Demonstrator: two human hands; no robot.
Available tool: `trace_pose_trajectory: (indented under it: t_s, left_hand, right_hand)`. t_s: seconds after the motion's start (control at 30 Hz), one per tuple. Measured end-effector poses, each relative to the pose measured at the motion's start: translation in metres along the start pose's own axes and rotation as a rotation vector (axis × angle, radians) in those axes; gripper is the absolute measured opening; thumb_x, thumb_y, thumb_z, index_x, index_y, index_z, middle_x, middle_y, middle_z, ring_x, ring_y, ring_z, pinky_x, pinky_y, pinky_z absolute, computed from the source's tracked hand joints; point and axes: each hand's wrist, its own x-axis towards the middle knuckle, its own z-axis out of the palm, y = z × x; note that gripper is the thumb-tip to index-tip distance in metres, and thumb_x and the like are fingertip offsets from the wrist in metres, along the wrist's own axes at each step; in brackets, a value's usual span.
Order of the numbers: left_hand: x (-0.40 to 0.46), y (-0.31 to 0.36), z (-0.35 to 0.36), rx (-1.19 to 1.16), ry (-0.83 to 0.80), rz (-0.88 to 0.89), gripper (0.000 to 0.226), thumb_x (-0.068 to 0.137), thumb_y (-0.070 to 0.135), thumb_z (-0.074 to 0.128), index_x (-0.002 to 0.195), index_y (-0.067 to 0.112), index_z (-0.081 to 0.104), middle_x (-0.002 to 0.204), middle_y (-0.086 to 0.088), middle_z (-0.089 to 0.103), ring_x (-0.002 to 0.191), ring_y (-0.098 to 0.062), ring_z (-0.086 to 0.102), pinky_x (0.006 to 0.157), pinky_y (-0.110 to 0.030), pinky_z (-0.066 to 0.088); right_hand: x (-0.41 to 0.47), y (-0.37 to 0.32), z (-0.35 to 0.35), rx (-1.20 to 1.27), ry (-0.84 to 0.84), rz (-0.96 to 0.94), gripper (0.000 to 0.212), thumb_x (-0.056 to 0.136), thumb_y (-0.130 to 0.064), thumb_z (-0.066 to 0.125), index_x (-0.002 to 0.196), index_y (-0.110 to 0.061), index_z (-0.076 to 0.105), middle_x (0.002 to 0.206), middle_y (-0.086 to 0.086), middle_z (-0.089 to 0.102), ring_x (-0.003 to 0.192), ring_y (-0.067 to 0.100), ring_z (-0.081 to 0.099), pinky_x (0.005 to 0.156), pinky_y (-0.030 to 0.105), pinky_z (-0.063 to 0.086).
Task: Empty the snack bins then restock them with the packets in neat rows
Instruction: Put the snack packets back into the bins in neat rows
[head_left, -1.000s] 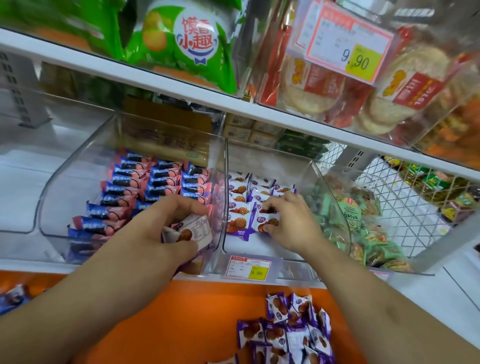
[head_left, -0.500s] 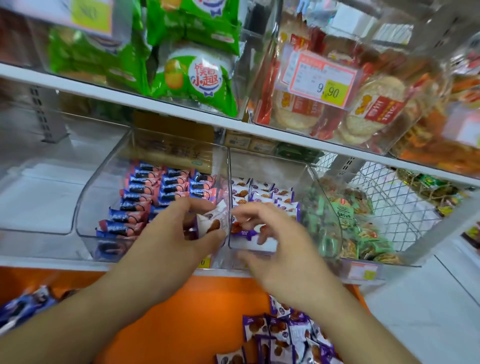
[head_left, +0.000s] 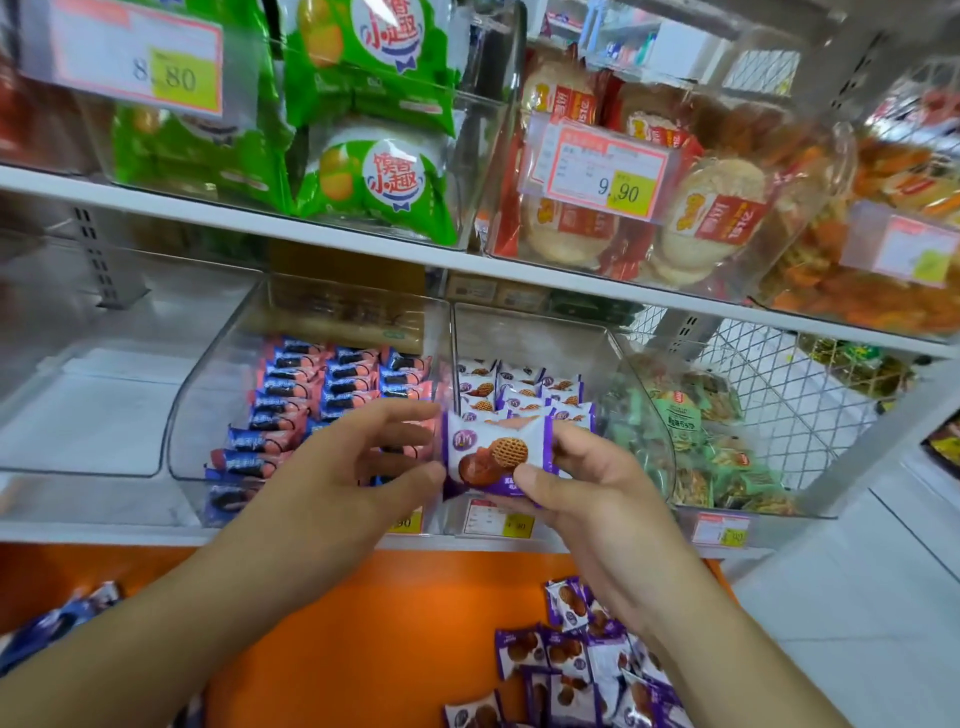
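Note:
A purple-and-white waffle biscuit packet (head_left: 491, 457) is held up in front of the middle clear bin (head_left: 524, 332). My right hand (head_left: 597, 499) grips its right side, thumb on the front. My left hand (head_left: 343, 467) pinches its left edge with thumb and fingertips. Inside the middle bin, matching waffle packets (head_left: 519, 387) lie in rows at the back. The bin to its left (head_left: 202, 405) holds neat rows of blue-and-pink biscuit packets (head_left: 332, 379). A loose pile of waffle packets (head_left: 582, 660) lies on the orange ledge (head_left: 389, 623) below.
A bin of green packets (head_left: 701, 447) stands right of the middle bin, and a see-through bin (head_left: 78, 415) at far left. Some blue packets (head_left: 52, 629) lie on the ledge's left end. An upper shelf (head_left: 363, 244) with full bins overhangs.
My right hand came out of the middle bin and met my left hand. The packet that my left hand held alone is now gripped by both hands in front of the bins.

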Motion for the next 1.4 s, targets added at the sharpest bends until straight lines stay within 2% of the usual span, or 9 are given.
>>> trace_pose_trajectory:
  t_s: [0.13,0.27,0.37,0.4,0.57,0.73,0.87,0.97,1.4]
  left_hand:
    - [0.007,-0.002,0.011,0.006,-0.047,0.019,0.044,0.087,0.029,0.080,0.123,0.051,0.066,0.121,0.022,0.069,0.104,-0.004,0.072,0.081,-0.027,0.062]
    - [0.015,-0.001,0.028,0.129,-0.051,0.035,0.031,0.084,0.024,0.083,0.109,0.040,0.073,0.109,0.019,0.075,0.099,-0.003,0.073,0.083,-0.030,0.063]
    - [0.028,0.005,0.043,0.238,0.001,0.029,0.030,0.084,0.022,0.084,0.105,0.040,0.072,0.102,0.021,0.075,0.093,0.004,0.071,0.079,-0.023,0.062]
    - [0.037,0.007,0.049,0.272,0.014,0.038,0.032,0.084,0.023,0.085,0.107,0.041,0.071,0.102,0.021,0.075,0.094,0.006,0.070,0.078,-0.020,0.060]
    - [0.110,0.006,0.104,0.415,-0.011,0.099,0.030,0.084,0.031,0.086,0.106,0.039,0.068,0.102,0.020,0.068,0.095,0.003,0.065,0.081,-0.018,0.054]
    - [0.179,-0.023,0.166,0.588,-0.120,0.138,0.028,0.082,0.023,0.088,0.104,0.028,0.073,0.099,0.011,0.073,0.089,-0.005,0.067,0.081,-0.026,0.058]
    - [0.205,-0.042,0.188,0.714,-0.142,0.180,0.029,0.082,0.025,0.088,0.106,0.030,0.074,0.103,0.012,0.073,0.091,-0.005,0.065,0.083,-0.025,0.055]
    - [0.212,-0.048,0.195,0.735,-0.143,0.189,0.031,0.078,0.027,0.090,0.104,0.033,0.074,0.101,0.014,0.073,0.092,-0.006,0.067,0.087,-0.035,0.060]
    - [0.226,-0.058,0.195,0.979,-0.075,0.308,0.039,0.079,0.036,0.088,0.114,0.036,0.072,0.106,0.002,0.054,0.105,-0.024,0.056,0.094,-0.039,0.052]
  right_hand:
    - [0.004,0.007,-0.010,-0.002,0.024,0.016,0.023,0.097,0.008,0.065,0.117,0.000,0.071,0.116,0.019,0.075,0.101,0.037,0.076,0.092,0.051,0.062]
    - [0.006,0.002,-0.024,-0.261,0.036,0.000,0.018,0.095,-0.003,0.074,0.109,-0.015,0.075,0.105,0.001,0.079,0.090,0.022,0.078,0.081,0.033,0.065]
    - [0.017,-0.004,-0.057,-0.718,0.128,-0.136,0.031,0.097,-0.020,0.075,0.121,-0.039,0.072,0.116,-0.026,0.071,0.107,-0.007,0.064,0.096,0.014,0.051]
    - [0.023,-0.005,-0.074,-0.852,0.201,-0.189,0.038,0.098,-0.021,0.073,0.129,-0.041,0.068,0.126,-0.030,0.065,0.115,-0.008,0.059,0.102,0.017,0.045]
    - [0.044,0.020,-0.146,-1.171,0.380,-0.158,0.057,0.097,-0.013,0.069,0.150,-0.027,0.056,0.155,-0.009,0.053,0.141,0.017,0.051,0.112,0.017,0.022]
    - [0.049,0.043,-0.172,-1.080,0.352,-0.222,0.058,0.089,-0.001,0.071,0.141,-0.027,0.066,0.149,-0.017,0.057,0.139,-0.001,0.047,0.110,-0.004,0.012]
    - [0.046,0.044,-0.173,-1.014,0.373,-0.254,0.057,0.094,-0.004,0.071,0.143,-0.033,0.064,0.149,-0.025,0.053,0.135,-0.012,0.039,0.109,-0.003,0.011]
    - [0.046,0.046,-0.174,-0.977,0.374,-0.256,0.056,0.095,-0.006,0.071,0.143,-0.034,0.063,0.150,-0.026,0.052,0.133,-0.014,0.036,0.106,-0.006,0.009]
    - [0.043,0.047,-0.174,-0.967,0.373,-0.249,0.055,0.097,-0.008,0.069,0.142,-0.037,0.062,0.148,-0.031,0.050,0.136,-0.012,0.036,0.103,-0.006,0.008]
